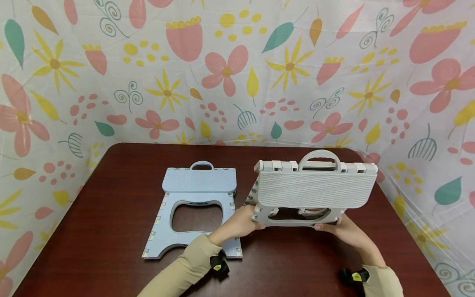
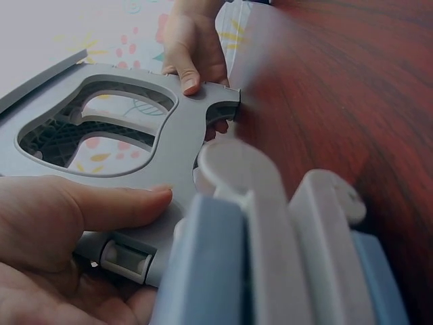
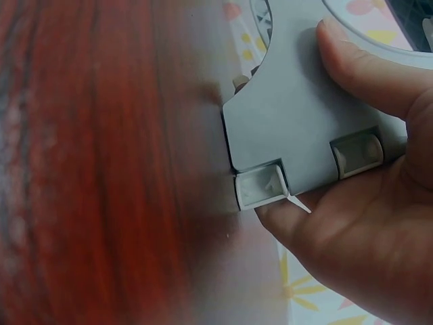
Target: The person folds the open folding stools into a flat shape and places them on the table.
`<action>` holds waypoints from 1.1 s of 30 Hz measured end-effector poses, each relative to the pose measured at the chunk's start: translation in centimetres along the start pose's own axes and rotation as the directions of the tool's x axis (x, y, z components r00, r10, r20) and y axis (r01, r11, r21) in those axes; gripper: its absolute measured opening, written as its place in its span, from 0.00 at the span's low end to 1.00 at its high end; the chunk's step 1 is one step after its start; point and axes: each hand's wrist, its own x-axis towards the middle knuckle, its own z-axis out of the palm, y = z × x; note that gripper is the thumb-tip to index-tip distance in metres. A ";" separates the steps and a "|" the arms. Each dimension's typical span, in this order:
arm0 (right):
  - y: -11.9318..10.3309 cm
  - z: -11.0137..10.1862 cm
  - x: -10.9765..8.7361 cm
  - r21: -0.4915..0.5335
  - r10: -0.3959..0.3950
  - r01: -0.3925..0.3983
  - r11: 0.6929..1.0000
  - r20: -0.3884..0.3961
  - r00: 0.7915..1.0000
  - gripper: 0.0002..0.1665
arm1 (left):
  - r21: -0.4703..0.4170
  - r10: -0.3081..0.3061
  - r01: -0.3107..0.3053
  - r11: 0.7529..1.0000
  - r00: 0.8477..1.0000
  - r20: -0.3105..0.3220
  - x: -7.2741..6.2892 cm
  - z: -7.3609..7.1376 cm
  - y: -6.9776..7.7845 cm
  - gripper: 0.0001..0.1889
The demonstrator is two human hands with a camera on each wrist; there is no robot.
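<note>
The off-white folding stool [image 1: 315, 189] is gripped at its near lower corners by the left hand [image 1: 242, 222] and the right hand [image 1: 346, 232], thumbs laid on its face, and is held between them over the table [image 1: 289, 264]. Just left of the left grip, the blue folding stool [image 1: 200, 181] is partly covered by the left sleeve [image 1: 185, 266]. A floral curtain [image 1: 222, 95] is hung beyond both grips.

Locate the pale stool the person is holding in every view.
Head: right of centre, the pale stool, beside the blue stool.
Left wrist: left half, its cut-out panel.
Right wrist: upper right, one corner.
Shared landmark: the right hand, gripping the pale stool.
</note>
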 end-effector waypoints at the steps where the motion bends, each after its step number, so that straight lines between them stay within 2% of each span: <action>1: -0.1 0.0 0.0 0.003 0.000 0.000 1.000 0.004 1.000 0.25 | -0.001 -0.006 0.006 1.000 1.000 -0.001 0.0 0.0 0.1 0.22; 7: -0.5 0.0 0.3 -0.041 0.012 -0.012 0.999 -0.018 1.000 0.23 | 0.005 -0.028 0.028 1.000 1.000 -0.007 0.2 -0.2 0.2 0.22; 14: -0.5 0.0 0.3 -0.048 0.027 -0.028 0.998 -0.011 1.000 0.24 | 0.006 -0.016 0.016 1.000 1.000 -0.007 0.4 0.0 -0.2 0.23; 20: -0.4 -0.3 0.1 -0.107 0.077 -0.078 0.991 -0.016 0.997 0.27 | 0.006 0.009 -0.008 1.000 1.000 -0.024 0.3 0.1 -0.5 0.21; 24: -0.4 -0.6 -0.4 -0.133 0.073 -0.075 0.988 -0.021 0.997 0.28 | 0.006 0.012 -0.012 1.000 0.999 -0.041 0.1 -0.1 -0.4 0.19; 33: -0.4 -1.5 -1.3 -0.212 0.019 -0.026 0.977 -0.033 0.999 0.13 | 0.052 0.026 -0.022 0.998 0.997 -0.078 -0.5 -0.6 0.4 0.17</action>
